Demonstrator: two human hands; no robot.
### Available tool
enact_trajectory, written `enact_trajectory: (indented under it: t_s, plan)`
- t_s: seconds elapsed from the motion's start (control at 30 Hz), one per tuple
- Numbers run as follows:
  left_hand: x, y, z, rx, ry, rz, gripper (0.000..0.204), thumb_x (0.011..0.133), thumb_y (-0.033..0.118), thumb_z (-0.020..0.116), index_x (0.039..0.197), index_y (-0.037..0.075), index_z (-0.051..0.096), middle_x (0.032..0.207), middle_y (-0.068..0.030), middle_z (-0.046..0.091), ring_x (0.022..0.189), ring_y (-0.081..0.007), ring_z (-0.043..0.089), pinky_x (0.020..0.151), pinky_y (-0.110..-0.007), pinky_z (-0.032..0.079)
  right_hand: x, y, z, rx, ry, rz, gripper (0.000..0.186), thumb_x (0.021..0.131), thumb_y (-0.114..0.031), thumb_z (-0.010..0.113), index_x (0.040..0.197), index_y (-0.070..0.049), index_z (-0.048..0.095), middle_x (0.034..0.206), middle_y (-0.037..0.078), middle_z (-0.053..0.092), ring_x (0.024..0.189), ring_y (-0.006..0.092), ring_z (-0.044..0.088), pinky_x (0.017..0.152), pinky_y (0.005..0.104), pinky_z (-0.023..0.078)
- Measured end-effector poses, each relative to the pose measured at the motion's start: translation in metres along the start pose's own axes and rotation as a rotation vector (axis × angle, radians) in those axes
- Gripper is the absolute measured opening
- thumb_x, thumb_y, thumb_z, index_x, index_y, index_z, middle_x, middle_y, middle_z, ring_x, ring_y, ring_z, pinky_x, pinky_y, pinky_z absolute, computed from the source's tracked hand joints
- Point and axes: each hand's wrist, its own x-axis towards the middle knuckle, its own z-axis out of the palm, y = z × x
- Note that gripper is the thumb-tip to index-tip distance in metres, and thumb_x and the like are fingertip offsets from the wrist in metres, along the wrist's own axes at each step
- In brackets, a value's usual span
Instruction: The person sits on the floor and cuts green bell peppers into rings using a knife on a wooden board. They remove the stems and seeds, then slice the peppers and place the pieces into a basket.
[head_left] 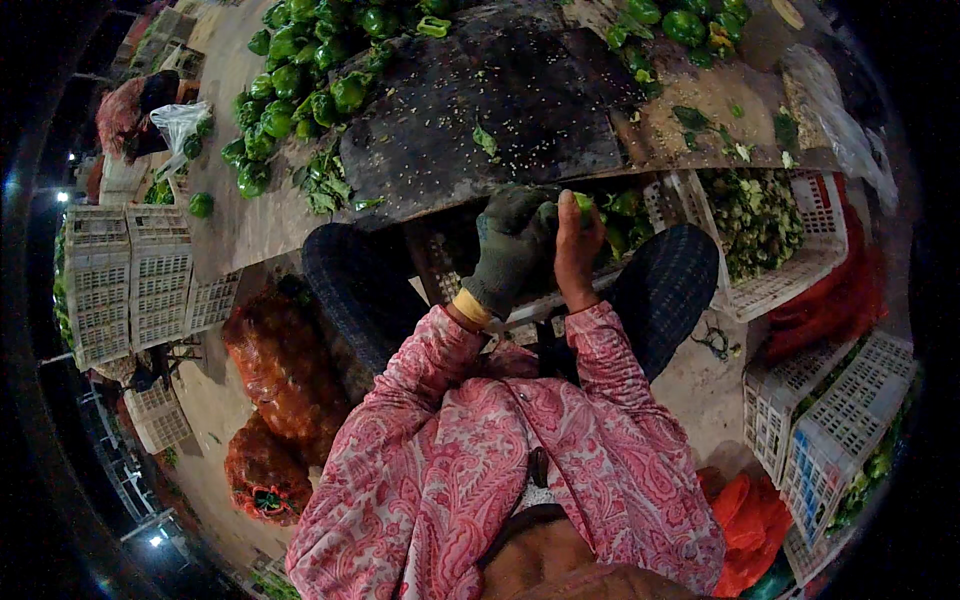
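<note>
Just past the table's near edge, over a crate between my knees, my two hands meet. My left hand, in a grey-green glove, is closed with its fingers curled; what it grips, if anything, is hidden. Beside it my bare right hand is closed with the thumb up, holding a green bell pepper that shows only in part. More green bell peppers lie in the crate just right of that hand. A dark, seed-strewn board covers the tabletop straight ahead.
Piled green bell peppers stand at the far left of the table, others at far right. A white crate of green trimmings stands right. Stacked crates and red mesh sacks are at left. A plastic bag hangs at right.
</note>
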Motion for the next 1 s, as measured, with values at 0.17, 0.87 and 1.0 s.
enact_trajectory:
  t_s: [0.17, 0.87, 1.0]
  plan:
    - [-0.007, 0.000, 0.001, -0.651, 0.104, -0.599, 0.021, 0.088, 0.012, 0.063, 0.107, 0.003, 0.062, 0.092, -0.0115, 0.066, 0.083, -0.0241, 0.063, 0.075, -0.032, 0.050, -0.002, -0.030, -0.001, -0.004, 0.017, 0.110, 0.031, 0.096, -0.021, 0.057, 0.122, -0.004, 0.055, 0.109, 0.011, 0.059, 0.101, 0.0200, 0.052, 0.086, 0.0337, 0.044]
    - [-0.015, 0.000, -0.049, -0.554, -0.354, -0.628, 0.047, 0.094, 0.018, 0.061, 0.135, 0.000, 0.048, 0.119, -0.0070, 0.061, 0.102, -0.0137, 0.058, 0.088, -0.028, 0.049, -0.008, -0.028, -0.039, -0.113, -0.578, -0.042, 0.061, 0.079, -0.018, 0.070, 0.132, -0.001, 0.047, 0.132, 0.020, 0.051, 0.118, 0.0339, 0.053, 0.096, 0.0410, 0.043]
    - [-0.012, 0.011, -0.055, -0.721, -0.563, -0.507, 0.047, 0.092, 0.015, 0.064, 0.135, 0.003, 0.049, 0.116, -0.0049, 0.063, 0.098, -0.0107, 0.059, 0.088, -0.028, 0.050, -0.003, -0.038, -0.056, 0.005, -0.610, 0.148, 0.072, 0.081, -0.022, 0.071, 0.141, 0.000, 0.039, 0.138, 0.017, 0.046, 0.122, 0.0262, 0.050, 0.102, 0.0363, 0.039]
